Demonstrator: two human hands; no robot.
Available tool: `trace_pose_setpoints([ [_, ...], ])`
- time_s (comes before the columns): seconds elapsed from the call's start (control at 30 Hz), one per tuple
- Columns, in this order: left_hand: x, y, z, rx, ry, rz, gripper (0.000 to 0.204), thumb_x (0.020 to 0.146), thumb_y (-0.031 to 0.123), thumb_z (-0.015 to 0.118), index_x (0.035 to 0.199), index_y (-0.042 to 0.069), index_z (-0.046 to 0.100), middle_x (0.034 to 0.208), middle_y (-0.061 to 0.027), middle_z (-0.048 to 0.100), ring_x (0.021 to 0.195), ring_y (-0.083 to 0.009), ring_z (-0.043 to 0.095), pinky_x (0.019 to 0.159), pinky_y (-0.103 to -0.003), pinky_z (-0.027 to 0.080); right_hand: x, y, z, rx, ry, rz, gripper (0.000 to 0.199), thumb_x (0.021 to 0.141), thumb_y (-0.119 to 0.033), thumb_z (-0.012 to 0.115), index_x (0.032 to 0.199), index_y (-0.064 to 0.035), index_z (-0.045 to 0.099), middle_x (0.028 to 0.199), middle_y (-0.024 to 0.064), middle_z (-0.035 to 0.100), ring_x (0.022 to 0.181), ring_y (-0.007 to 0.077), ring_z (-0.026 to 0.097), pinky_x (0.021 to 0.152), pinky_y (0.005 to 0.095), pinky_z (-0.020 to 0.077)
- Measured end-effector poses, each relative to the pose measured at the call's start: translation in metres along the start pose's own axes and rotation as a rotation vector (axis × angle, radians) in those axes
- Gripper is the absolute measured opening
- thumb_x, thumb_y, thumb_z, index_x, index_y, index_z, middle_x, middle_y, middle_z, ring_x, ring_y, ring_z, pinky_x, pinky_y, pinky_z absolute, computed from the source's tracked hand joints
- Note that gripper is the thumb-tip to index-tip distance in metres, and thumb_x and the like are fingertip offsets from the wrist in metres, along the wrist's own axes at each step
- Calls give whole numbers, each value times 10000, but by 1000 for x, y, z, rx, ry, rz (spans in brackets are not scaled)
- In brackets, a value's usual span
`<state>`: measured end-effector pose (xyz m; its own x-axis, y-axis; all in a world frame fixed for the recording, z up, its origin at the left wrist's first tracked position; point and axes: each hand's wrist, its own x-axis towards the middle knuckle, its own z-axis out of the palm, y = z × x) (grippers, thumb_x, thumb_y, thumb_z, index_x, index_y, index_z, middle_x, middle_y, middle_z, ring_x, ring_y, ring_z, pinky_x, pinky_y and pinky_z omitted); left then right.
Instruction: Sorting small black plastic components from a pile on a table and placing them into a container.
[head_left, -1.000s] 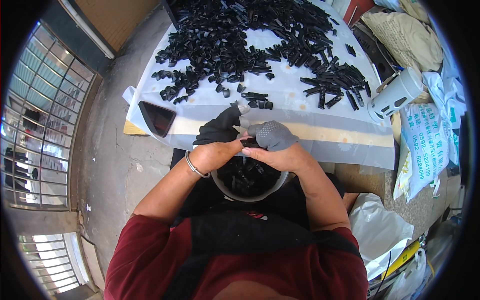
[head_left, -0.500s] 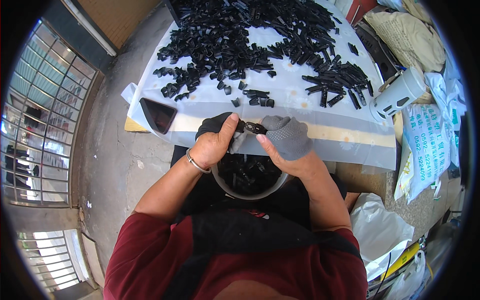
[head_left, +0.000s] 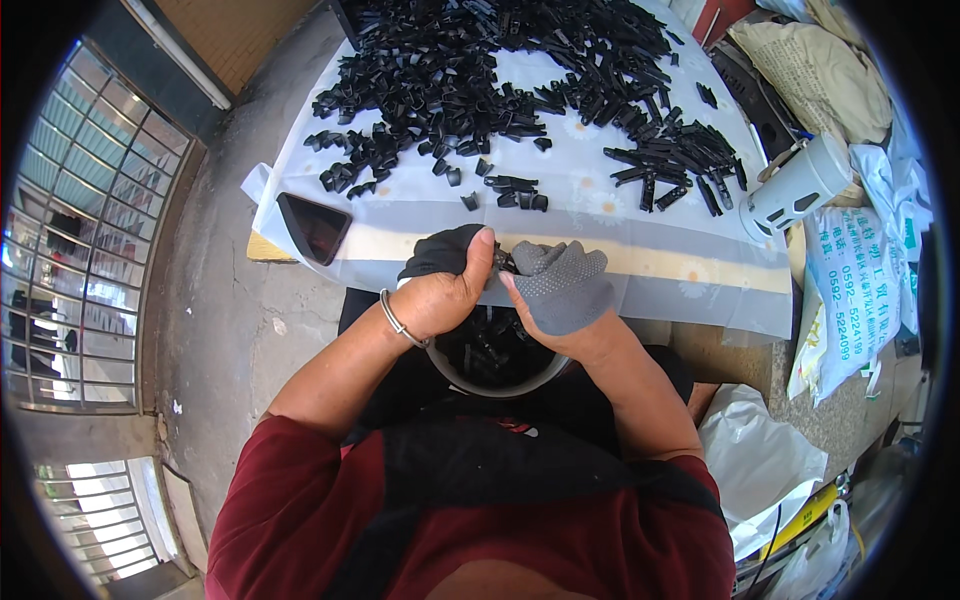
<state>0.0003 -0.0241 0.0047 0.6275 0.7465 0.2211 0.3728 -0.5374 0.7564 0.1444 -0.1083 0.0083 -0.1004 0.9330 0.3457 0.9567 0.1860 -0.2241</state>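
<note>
Gloved with the thumb bare, my left hand point(head_left: 447, 270) is closed around a small black plastic part point(head_left: 506, 262). My right hand point(head_left: 563, 285), in a grey dotted glove with its thumb bare, grips the same part from the other side. Both thumbs press close together, and the fingers cover most of the part. Below them, a round bucket point(head_left: 492, 391) in my lap holds many black plastic pieces point(head_left: 486, 345). Just beyond my hands, a few loose black pieces point(head_left: 516, 193) lie near the table's front edge.
A large heap of black plastic pieces point(head_left: 440, 90) covers the far part of the cloth-covered table point(head_left: 585, 180). At the left front corner lies a dark phone point(head_left: 314, 229). A pale tumbler point(head_left: 797, 190) leans at the right edge, beside printed plastic bags point(head_left: 850, 280).
My hands have drawn closer together, the right moving left toward the left hand. The black part between them, plainly visible before, is now mostly covered.
</note>
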Motion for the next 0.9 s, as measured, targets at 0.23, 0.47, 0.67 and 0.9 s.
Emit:
trace_pose_setpoints([
  [0.23, -9, -3, -10, 88, -95, 102, 222, 890, 137, 437, 796, 5, 588, 742, -178, 606, 695, -337, 591, 599, -368, 457, -2, -6, 31, 120, 120, -100, 159, 784, -187, 588, 866, -52, 607, 858, 93, 601, 781, 294, 556, 656, 405, 433],
  [0.47, 50, -25, -54, 512, -48, -12, 455, 895, 442, 392, 917, 36, 596, 870, -187, 601, 788, -352, 574, 708, -398, 448, 10, 2, 6, 297, -263, 31, 339, 835, -332, 531, 990, -32, 568, 919, 157, 594, 882, 336, 563, 765, 427, 439],
  [0.67, 147, -109, -94, 840, 148, -186, 366, 862, 337, 480, 1130, 95, 538, 1101, -182, 558, 1012, -323, 539, 860, -384, 422, 37, 124, -24, -302, 281, 405, 343, 857, -305, 473, 1042, -37, 582, 1035, 187, 579, 965, 340, 546, 816, 426, 429],
  [0.9, 168, -125, -44, 723, 119, -172, 294, 840, 291, 491, 985, 53, 585, 955, -179, 609, 926, -329, 571, 804, -396, 451, 107, 204, -28, -329, -59, 586, 471, 827, -446, 482, 1165, -120, 523, 1144, 152, 536, 1045, 304, 530, 850, 408, 443],
])
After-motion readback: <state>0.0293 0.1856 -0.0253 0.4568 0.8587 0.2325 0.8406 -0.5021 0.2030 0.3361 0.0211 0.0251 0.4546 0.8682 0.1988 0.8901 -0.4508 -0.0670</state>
